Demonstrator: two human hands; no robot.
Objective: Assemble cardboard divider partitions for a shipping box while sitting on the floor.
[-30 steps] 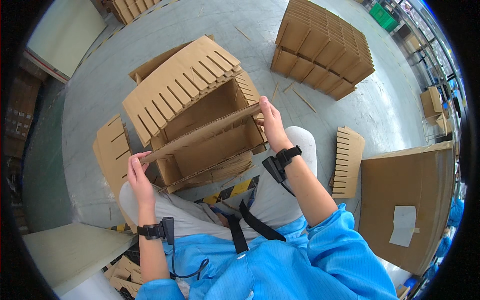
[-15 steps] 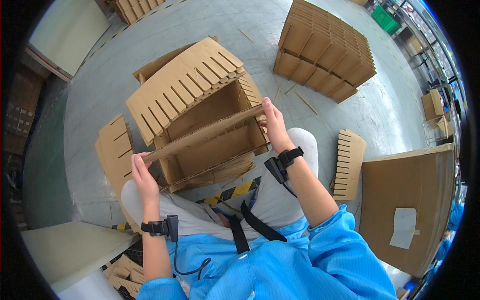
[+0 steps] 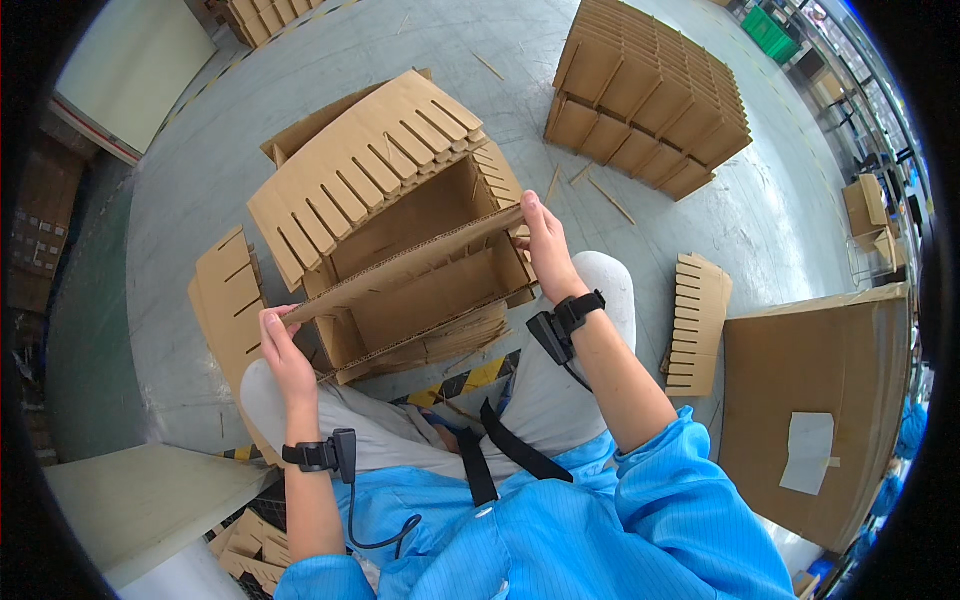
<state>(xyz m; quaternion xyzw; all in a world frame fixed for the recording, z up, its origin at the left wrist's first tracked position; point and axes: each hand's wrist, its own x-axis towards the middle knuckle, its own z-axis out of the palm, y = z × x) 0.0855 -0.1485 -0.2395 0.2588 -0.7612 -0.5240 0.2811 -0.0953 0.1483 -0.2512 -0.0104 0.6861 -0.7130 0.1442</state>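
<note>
A long brown cardboard divider strip [image 3: 415, 262] lies across a partly assembled cardboard partition frame [image 3: 400, 318] in front of my knees. My left hand [image 3: 287, 355] grips the strip's left end, with the thumb and fingers closed on it. At the other end my right hand [image 3: 546, 245] pinches the strip's right corner; some of its fingers are hidden behind the cardboard. Slots show along the strip's underside, where it meets the frame's cross pieces, but how deep it sits is hidden. A stack of slotted divider strips [image 3: 365, 170] rests on the frame's far side.
Finished partition grids [image 3: 645, 110] stand stacked at far right. More slotted strips lie on the floor at right [image 3: 698, 325] and left [image 3: 228, 290]. A large cardboard box [image 3: 770, 370] is close on my right; a pale panel [image 3: 160, 490] stands at near left. Cardboard scraps [image 3: 610, 200] litter the floor.
Both hands keep their hold on the strip's two ends. The strip stays across the frame in nearly the same place; the whole view has shifted slightly.
</note>
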